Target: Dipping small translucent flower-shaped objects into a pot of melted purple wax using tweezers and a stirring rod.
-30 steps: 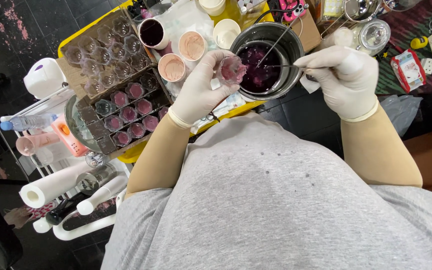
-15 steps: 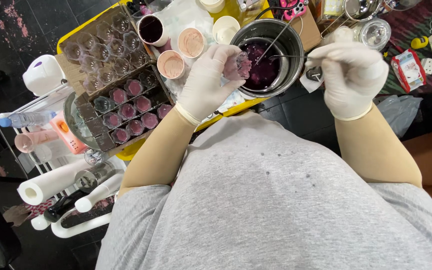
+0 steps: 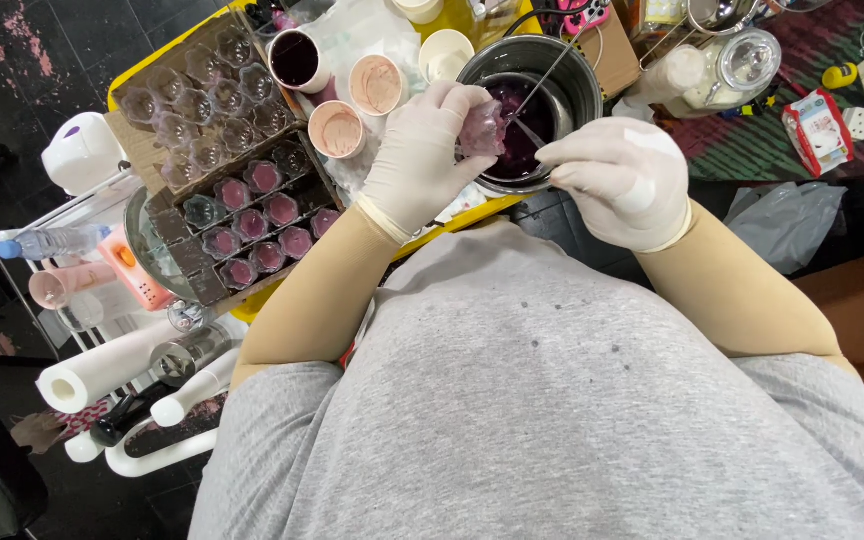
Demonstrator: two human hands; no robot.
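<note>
Purple liquid fills the steel pot (image 3: 537,110) at the far side. L hand (image 3: 422,160) pinches a small clear cup (image 3: 480,130) over the pot's near-left rim, tilted. R hand (image 3: 617,180), just right of it, grips a thin spoon (image 3: 532,133) w/ its tip toward the cup, handle running near-right.

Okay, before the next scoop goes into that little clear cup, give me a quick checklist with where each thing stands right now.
1. Small clear cup gripped by the left hand: ok, pinched at the fingertips.
2. Cup held over the metal pot, so drips fall inside: ok.
3. Spoon gripped by the right hand: ok, its tip is at the cup.
4. Cup's fill level: cannot tell, the fingers and the dark liquid behind hide it.
5. Free slot in the cardboard tray for the cup: ok, one or two cups in the filled rows look unfilled.
6. Gloves intact on both hands: ok, no tears visible.
</note>
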